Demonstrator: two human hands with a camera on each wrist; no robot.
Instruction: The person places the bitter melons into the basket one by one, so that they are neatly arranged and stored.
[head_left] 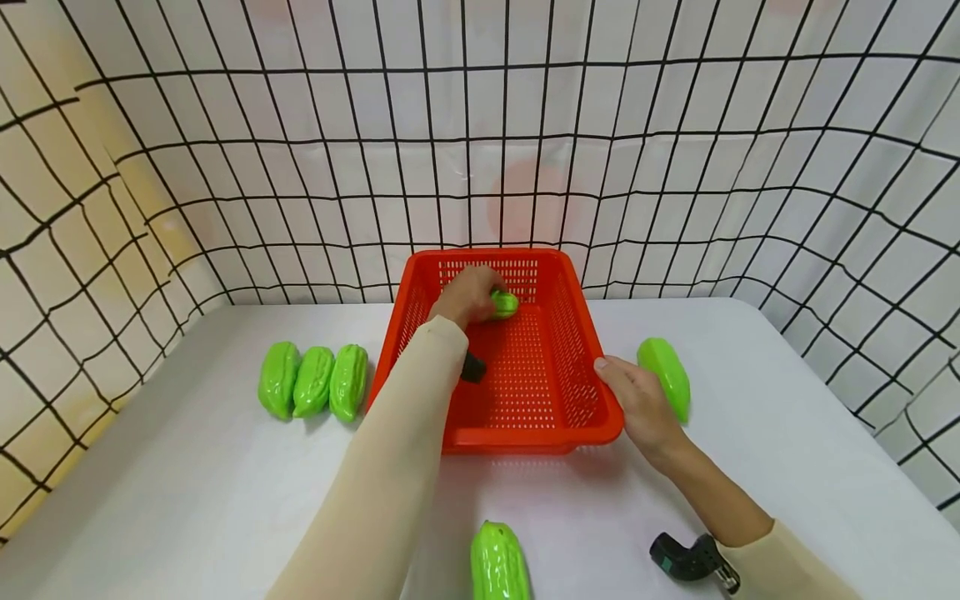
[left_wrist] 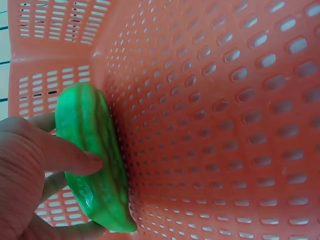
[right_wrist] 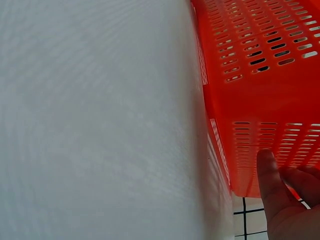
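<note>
A red perforated plastic basket (head_left: 517, 400) stands on the white table. Inside its far left part, my left hand (head_left: 471, 293) holds a glossy green ridged fruit (head_left: 504, 305), shaped like a star fruit. In the left wrist view, the thumb lies across the green ridged fruit (left_wrist: 90, 160) with fingers behind it, low against the basket's perforated surface (left_wrist: 200, 120). My right hand (head_left: 641, 407) grips the basket's right rim, thumb on top. In the right wrist view, a finger of that hand (right_wrist: 287, 200) lies against the basket's outer wall (right_wrist: 270, 100).
Three similar green fruits (head_left: 312, 382) lie side by side left of the basket. Another green fruit (head_left: 664, 377) lies just beyond my right hand, and one more (head_left: 499, 562) is at the near edge. Black wire mesh (head_left: 487, 167) surrounds the table's back and sides.
</note>
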